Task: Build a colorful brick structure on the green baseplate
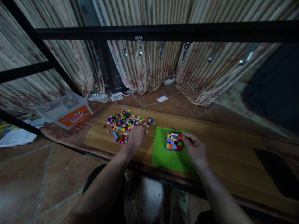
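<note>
My left hand [137,136] is at the right edge of a loose pile of small coloured toy bricks [123,121]. Its fingers point away from me and are mostly hidden, so what they do does not show. A green studded baseplate [161,155] lies on the wooden board to the right of the pile. On it stands a square block of multicoloured bricks [174,142], built close together in rows. My right hand [193,146] is at the right side of this block, thumb and fingers pinched together at its upper right corner. Whatever is between those fingertips is too small to make out.
A clear plastic tub [67,110] with an orange label stands left of the board [224,143]. A dark flat object [275,171] lies at the board's right end. A black metal bar [149,33] with hanging hooks crosses ahead, before striped curtains [149,65]. Papers [162,99] lie on the tiles.
</note>
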`<state>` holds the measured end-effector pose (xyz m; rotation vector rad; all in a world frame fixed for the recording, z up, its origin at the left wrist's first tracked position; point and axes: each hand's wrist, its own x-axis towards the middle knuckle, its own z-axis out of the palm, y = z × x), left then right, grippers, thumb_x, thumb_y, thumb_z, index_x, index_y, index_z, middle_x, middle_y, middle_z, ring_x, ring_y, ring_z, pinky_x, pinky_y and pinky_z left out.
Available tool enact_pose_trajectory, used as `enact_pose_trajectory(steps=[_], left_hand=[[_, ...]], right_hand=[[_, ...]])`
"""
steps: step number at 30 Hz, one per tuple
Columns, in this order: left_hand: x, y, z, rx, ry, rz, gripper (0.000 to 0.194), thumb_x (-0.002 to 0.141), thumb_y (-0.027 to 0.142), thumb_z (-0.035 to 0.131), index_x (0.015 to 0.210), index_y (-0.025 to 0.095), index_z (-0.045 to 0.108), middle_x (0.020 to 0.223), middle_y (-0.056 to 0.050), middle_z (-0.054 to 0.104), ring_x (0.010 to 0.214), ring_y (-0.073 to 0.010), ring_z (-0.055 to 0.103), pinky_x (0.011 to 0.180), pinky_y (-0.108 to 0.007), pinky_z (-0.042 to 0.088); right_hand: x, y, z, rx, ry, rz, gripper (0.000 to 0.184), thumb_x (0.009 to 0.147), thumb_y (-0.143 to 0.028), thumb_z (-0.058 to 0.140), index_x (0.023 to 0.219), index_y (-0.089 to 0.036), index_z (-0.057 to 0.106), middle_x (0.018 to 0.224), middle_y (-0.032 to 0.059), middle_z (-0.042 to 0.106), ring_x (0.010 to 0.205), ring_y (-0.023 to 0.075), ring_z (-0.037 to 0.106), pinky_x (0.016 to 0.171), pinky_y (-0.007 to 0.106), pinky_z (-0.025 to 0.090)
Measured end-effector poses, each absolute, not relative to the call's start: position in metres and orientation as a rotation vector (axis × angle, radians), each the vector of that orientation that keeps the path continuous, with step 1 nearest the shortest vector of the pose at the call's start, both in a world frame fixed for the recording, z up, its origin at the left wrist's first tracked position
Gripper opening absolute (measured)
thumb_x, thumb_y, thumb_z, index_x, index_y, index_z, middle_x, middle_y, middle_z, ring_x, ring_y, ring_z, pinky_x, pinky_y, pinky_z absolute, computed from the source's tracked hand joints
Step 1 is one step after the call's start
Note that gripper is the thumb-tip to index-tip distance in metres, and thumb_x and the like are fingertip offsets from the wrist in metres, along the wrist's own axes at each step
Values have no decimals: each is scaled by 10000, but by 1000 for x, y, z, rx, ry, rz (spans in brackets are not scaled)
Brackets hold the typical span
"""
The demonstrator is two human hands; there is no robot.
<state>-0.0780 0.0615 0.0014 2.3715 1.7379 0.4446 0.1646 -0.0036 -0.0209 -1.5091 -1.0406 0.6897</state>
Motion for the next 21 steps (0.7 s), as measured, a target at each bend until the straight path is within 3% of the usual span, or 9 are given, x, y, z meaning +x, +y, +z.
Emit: enact_pose_trajectory(steps=[12,21], left_hand=[[-68,64,-10,2409,1755,394,230,799,114,473,905,157,672,941,-137,701,870,-253,664,781,-352,511],[-37,42,7,2412,1392,666,217,894,148,444,975,178,644,965,-52,700,850,-145,655,778,-245,510]], right_hand=[[167,-5,-19,-1517,-1047,696,317,694,-435,684,881,-184,736,844,77,747,774,229,673,735,389,526],[162,-4,-15,-1513,-1041,686,315,693,-444,671,858,-181,731,813,76,747,738,219,670,702,370,528]])
